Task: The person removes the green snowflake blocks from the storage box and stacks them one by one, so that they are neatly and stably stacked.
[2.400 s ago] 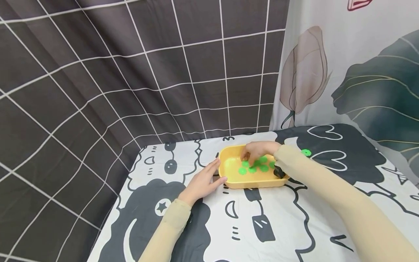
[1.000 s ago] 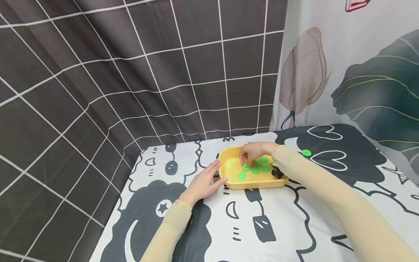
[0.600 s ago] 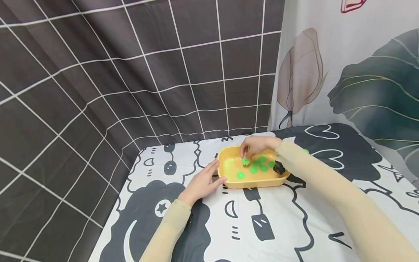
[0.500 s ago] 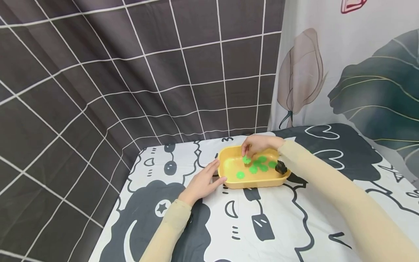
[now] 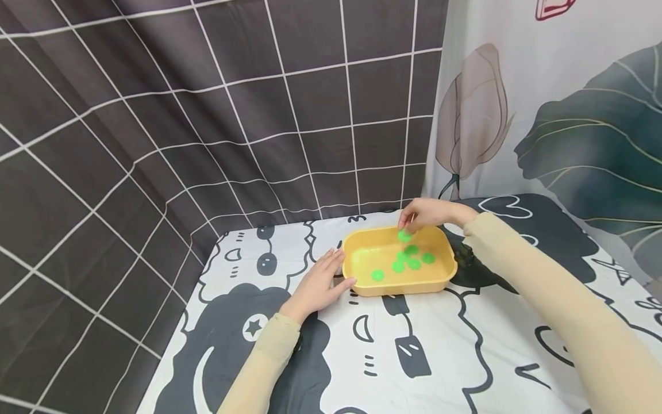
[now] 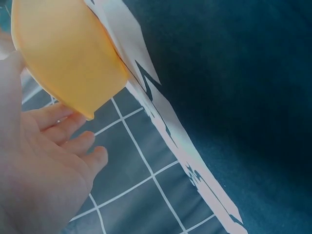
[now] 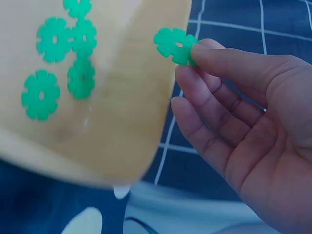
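Grid curtain (image 5: 233,115) hangs leftmost; the left hand (image 5: 316,286), fingers extended, touches the left end of the yellow tray (image 5: 400,287); green discs (image 5: 378,275) lie inside; the right hand (image 5: 431,212) pinches another disc (image 7: 176,45) by the tray's far wall; a sleeve (image 5: 548,299) hides some patterned cloth (image 5: 445,330).

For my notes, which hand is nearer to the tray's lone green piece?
Left: left hand is at the tray end nearest that piece; right hand, by the far rim.
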A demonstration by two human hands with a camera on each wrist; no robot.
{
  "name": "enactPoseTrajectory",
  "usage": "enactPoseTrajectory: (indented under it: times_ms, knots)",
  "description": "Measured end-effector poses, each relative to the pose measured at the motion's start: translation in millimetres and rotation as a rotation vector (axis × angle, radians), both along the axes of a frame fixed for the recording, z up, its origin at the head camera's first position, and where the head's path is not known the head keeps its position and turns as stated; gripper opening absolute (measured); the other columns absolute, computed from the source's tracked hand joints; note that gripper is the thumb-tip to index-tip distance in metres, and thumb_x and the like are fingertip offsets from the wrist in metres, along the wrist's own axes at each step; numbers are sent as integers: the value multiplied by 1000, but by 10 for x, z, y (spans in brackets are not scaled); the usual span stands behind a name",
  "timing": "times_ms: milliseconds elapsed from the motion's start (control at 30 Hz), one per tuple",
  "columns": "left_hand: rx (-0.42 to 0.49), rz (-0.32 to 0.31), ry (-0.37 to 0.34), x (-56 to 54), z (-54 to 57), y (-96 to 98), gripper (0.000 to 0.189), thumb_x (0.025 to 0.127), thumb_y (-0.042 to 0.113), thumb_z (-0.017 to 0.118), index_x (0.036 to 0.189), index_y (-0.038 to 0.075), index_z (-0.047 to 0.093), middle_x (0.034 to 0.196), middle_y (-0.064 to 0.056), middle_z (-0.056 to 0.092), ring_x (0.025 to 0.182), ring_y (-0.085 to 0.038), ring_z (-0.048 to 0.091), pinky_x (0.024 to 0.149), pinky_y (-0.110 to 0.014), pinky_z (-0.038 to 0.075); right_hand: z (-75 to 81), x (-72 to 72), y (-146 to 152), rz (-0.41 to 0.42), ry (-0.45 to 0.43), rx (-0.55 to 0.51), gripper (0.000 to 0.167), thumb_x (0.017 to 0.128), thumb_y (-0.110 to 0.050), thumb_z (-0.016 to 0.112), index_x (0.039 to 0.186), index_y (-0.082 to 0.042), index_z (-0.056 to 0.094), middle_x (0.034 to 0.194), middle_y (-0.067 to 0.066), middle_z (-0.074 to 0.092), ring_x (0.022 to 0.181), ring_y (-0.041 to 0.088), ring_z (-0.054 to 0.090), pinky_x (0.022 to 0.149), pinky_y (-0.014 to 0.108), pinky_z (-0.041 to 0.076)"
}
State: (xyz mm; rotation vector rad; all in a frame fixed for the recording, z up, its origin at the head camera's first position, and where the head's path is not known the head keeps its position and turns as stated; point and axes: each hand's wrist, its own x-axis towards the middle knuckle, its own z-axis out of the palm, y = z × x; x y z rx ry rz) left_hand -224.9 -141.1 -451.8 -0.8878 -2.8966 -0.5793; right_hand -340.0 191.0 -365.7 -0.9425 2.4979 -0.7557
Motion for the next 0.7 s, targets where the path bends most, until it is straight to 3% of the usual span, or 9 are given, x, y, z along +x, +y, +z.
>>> enactPoseTrajectory:
  times_ms: [367, 700]
  knots:
    - [8, -3, -1, -2, 10, 5, 79, 101, 60, 47, 155, 2, 37, 161, -11, 34, 152, -31, 23, 123, -43, 20, 105, 39, 390, -152, -1, -33, 15, 93, -4, 66, 106, 0, 73, 92, 5, 71, 85, 28, 63, 78, 41, 57]
    - [29, -5, -17, 9, 12, 8, 79, 102, 59, 48, 155, 2, 36, 161, -12, 33, 151, -34, 25, 121, -49, 25, 86, 75, 743, -251, -2, -108, 20, 95, -7, 68, 112, 4, 71, 99, 11, 73, 87, 24, 68, 77, 36, 58]
